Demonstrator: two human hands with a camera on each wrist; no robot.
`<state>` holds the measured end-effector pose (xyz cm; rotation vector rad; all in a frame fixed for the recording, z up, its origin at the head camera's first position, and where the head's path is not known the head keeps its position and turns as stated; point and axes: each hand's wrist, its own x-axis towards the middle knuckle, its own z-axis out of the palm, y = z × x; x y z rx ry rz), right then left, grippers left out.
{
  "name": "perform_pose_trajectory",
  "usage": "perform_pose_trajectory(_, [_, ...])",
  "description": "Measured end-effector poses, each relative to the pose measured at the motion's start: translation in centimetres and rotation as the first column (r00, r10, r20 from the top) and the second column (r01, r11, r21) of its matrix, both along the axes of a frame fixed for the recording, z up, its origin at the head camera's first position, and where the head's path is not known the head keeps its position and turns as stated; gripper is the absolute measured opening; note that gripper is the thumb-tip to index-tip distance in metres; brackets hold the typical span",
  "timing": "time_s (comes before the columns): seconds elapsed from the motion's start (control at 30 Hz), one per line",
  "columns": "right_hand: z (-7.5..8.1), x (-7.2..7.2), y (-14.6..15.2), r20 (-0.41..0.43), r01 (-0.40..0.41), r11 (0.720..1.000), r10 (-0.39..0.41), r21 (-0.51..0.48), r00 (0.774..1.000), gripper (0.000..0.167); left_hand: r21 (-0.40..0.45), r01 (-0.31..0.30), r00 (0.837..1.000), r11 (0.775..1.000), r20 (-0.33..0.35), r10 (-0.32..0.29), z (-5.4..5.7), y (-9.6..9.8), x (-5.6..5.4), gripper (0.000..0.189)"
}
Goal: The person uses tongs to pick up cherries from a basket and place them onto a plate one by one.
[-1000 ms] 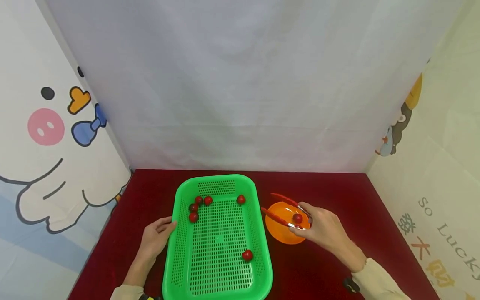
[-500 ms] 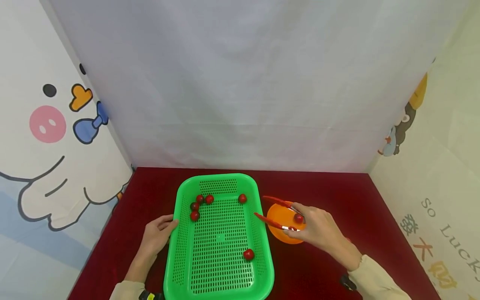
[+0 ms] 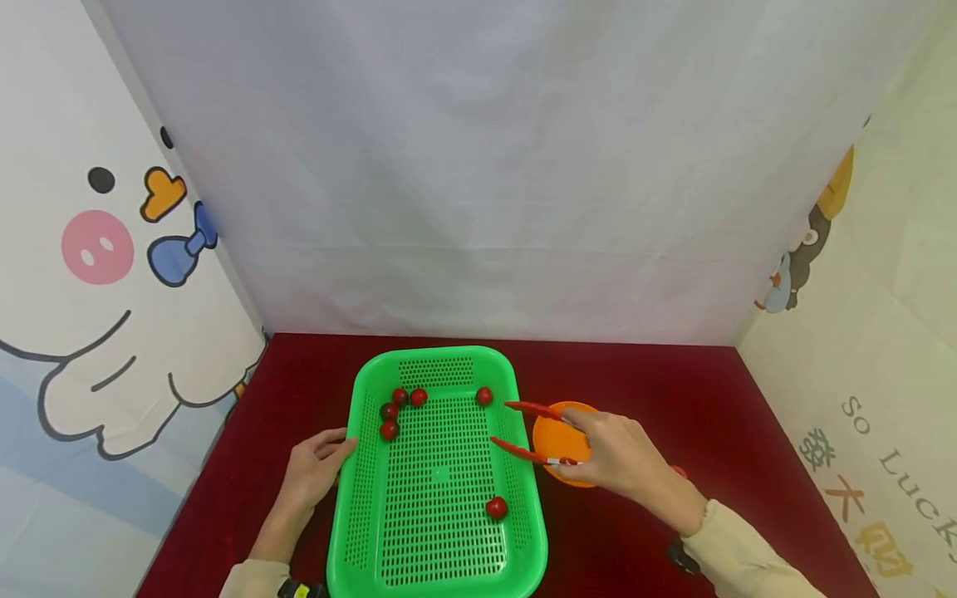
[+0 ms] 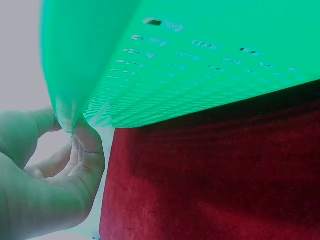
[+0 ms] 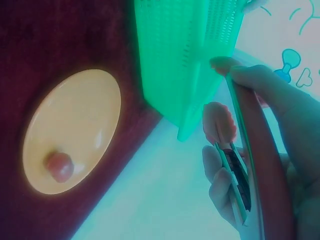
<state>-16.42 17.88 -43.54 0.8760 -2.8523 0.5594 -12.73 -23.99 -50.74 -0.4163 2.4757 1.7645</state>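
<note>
My left hand (image 3: 316,469) pinches the left rim of a green perforated plastic basket (image 3: 533,523), thumb and fingers meeting round the rim (image 4: 70,112) in the left wrist view. My right hand (image 3: 624,457) grips red-and-metal tongs (image 3: 523,453). The tongs' jaws are spread apart and hold nothing, with their tips over the basket's right rim. Several small, round red fruits (image 3: 497,507) lie in the basket. An orange plate (image 3: 557,440) sits under the right hand. One red fruit (image 5: 60,167) rests on that plate in the right wrist view, hidden by the hand in the head view.
Dark red cloth (image 3: 673,382) covers the table. A pale curtain (image 3: 478,166) closes off the back, and printed sheets (image 3: 837,349) hang at both sides. The basket's right wall stands close beside the plate.
My right hand and the spread tongs have moved left from over the plate toward the basket's right rim. The plate's fruit has passed out of head view behind the hand. The left hand keeps its hold.
</note>
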Motion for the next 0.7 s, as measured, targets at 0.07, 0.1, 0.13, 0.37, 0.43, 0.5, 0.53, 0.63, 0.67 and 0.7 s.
perform_pose_trajectory(0.07, [0.0, 0.1, -0.2, -0.005, -0.018, 1.0, 0.018, 0.008, 1.0, 0.057, -0.001, 0.002, 1.0, 1.0, 0.001, -0.002, 0.0, 0.0, 0.0, 0.049])
perform_pose_trajectory(0.1, [0.0, 0.1, -0.3, -0.005, -0.028, 1.0, 0.028, 0.014, 1.0, 0.056, -0.001, 0.003, 1.0, 1.0, 0.001, -0.003, 0.0, -0.1, 0.0, 0.049])
perform_pose_trajectory(0.13, [0.0, 0.1, -0.4, -0.005, -0.039, 0.999, 0.039, 0.017, 0.999, 0.056, -0.003, 0.004, 1.0, 1.0, 0.001, -0.004, 0.0, -0.1, 0.0, 0.048])
perform_pose_trajectory(0.37, [0.2, 0.3, -1.4, 0.011, -0.089, 0.995, 0.089, 0.053, 0.996, 0.052, -0.01, 0.012, 1.0, 1.0, 0.006, -0.012, 0.0, -0.2, 0.1, 0.049])
perform_pose_trajectory(0.43, [0.2, 0.3, -1.6, 0.018, -0.099, 0.993, 0.098, 0.071, 0.995, 0.051, -0.008, 0.013, 1.0, 1.0, 0.007, -0.013, 0.0, -0.2, 0.1, 0.049])
perform_pose_trajectory(0.5, [0.3, 0.3, -1.9, 0.023, -0.11, 0.99, 0.108, 0.088, 0.994, 0.051, -0.007, 0.015, 1.0, 1.0, 0.006, -0.014, 0.0, -0.2, 0.1, 0.05])
perform_pose_trajectory(0.53, [0.3, 0.3, -2.0, 0.029, -0.116, 0.989, 0.114, 0.094, 0.993, 0.051, -0.005, 0.015, 1.0, 1.0, 0.006, -0.015, 0.0, -0.2, 0.1, 0.05])
perform_pose_trajectory(0.63, [0.4, 0.2, -2.4, 0.051, -0.135, 0.986, 0.13, 0.102, 0.99, 0.052, -0.003, 0.017, 1.0, 1.0, 0.006, -0.017, 0.0, -0.2, 0.1, 0.05])
perform_pose_trajectory(0.67, [0.5, 0.2, -2.5, 0.058, -0.14, 0.984, 0.135, 0.106, 0.989, 0.052, -0.004, 0.015, 1.0, 1.0, 0.007, -0.015, 0.0, -0.2, 0.1, 0.049])
perform_pose_trajectory(0.7, [0.5, 0.2, -2.6, 0.064, -0.146, 0.983, 0.139, 0.11, 0.988, 0.052, -0.004, 0.014, 1.0, 1.0, 0.008, -0.014, 0.1, -0.2, 0.1, 0.049])
